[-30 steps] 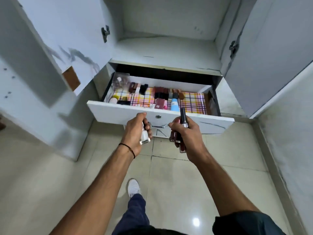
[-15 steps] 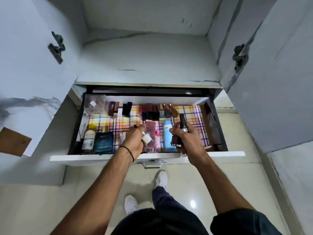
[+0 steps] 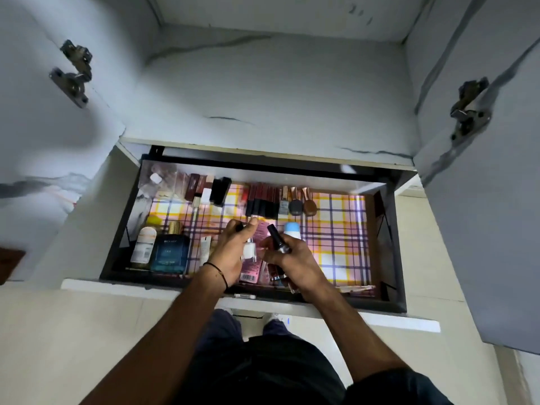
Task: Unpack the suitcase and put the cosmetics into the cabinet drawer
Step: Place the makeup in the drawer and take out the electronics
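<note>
Left fingers (image 3: 252,223) are curling round a small white glass bottle (image 3: 249,251), holding it against the palm. The left hand (image 3: 233,252), with a thin black band at the wrist, is hovering just left of the drawer's centre.

Right fingers (image 3: 285,263) are closing round a slim black-capped tube (image 3: 276,238), cap pointing to 11 o'clock. They are also gripping a bundle of reddish tubes (image 3: 273,274) that is sticking out below the palm. How many tubes cannot be told. The right hand (image 3: 295,258) is sitting almost against the left, at its 3 o'clock.

Both hands are working inside the open white-fronted cabinet drawer with black walls (image 3: 263,166), over a pink, yellow and purple plaid liner (image 3: 336,235).

- A flat pink barcoded packet (image 3: 250,271) is lying under and between the hands.
- At 12 o'clock from the left hand, a row of dark red lipstick tubes (image 3: 263,200) is standing against the back wall.
- At 9 o'clock, a square dark blue perfume bottle with a gold cap (image 3: 171,254) is lying beside a white bottle with a yellow cap (image 3: 144,244).
- At 12 o'clock from the right hand, a white bottle with a pale blue cap (image 3: 292,230) is lying on the liner.

Grey cabinet doors are hanging open on either side of the drawer.
</note>
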A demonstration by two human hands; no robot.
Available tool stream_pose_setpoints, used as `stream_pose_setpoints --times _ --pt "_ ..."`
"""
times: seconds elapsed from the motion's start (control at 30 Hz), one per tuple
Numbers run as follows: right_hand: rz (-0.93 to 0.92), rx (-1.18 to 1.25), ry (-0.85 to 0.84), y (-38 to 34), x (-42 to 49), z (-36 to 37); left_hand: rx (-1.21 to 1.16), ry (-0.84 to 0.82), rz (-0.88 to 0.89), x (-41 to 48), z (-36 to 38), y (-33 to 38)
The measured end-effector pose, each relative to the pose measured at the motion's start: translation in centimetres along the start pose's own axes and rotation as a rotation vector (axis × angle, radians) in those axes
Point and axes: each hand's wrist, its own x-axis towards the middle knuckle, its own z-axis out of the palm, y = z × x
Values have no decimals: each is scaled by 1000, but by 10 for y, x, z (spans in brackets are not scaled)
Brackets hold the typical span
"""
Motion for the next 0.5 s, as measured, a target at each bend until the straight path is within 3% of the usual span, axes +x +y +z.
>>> stream_pose_setpoints --times 0.17,0.3,0.5 --pt "59 112 41 2 9 0 -58 43 27 11 20 8" --pt "51 128 102 -2 13 -3 -95 -34 -44 19 34 18" --pt "39 133 294 -10 17 -27 81 -125 -71 27 51 34"
